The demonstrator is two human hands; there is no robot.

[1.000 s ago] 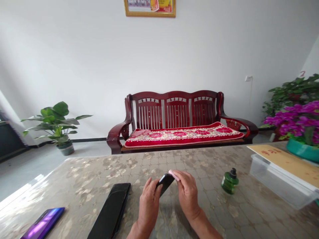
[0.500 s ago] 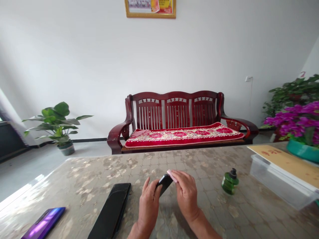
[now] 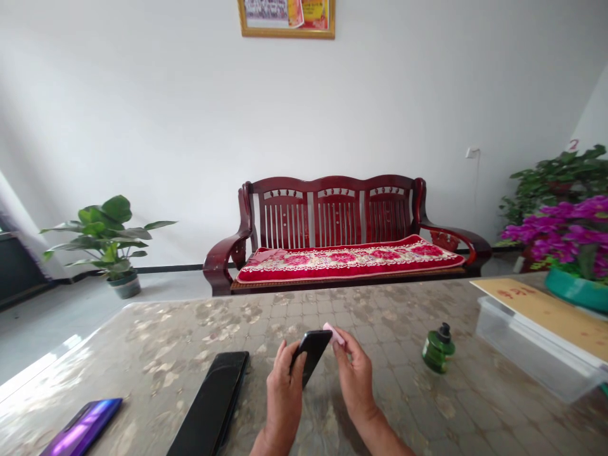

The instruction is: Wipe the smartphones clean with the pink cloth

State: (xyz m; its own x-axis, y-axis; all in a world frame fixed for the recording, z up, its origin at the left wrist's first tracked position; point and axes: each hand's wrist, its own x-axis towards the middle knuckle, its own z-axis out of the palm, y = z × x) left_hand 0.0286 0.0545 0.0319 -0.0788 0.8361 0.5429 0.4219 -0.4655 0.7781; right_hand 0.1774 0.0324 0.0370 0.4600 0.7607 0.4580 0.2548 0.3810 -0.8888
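Observation:
Held in my left hand (image 3: 285, 392) is a black smartphone (image 3: 313, 354), tilted with its dark face partly toward me, the thumb along its near edge. My right hand (image 3: 355, 377) pinches a small pink cloth (image 3: 334, 334) against the phone's upper right corner. On the table to the left lies a larger black phone-like slab (image 3: 211, 402), flat. Farther left, a purple-blue phone (image 3: 84, 427) is cut off by the bottom edge of the view. A green pump bottle (image 3: 438, 348) stands upright to the right of my right hand.
The table (image 3: 161, 342) has a patterned, glossy cover. At its right are a clear plastic box (image 3: 532, 348) with a tan envelope (image 3: 546, 310) on top, and purple flowers (image 3: 565, 228) in a teal pot (image 3: 574, 290). A wooden bench (image 3: 337, 209) stands beyond the table.
The phone has turned so more of its dark face shows. My right hand's fingers have drawn slightly back and down, with the pink cloth still at the phone's corner.

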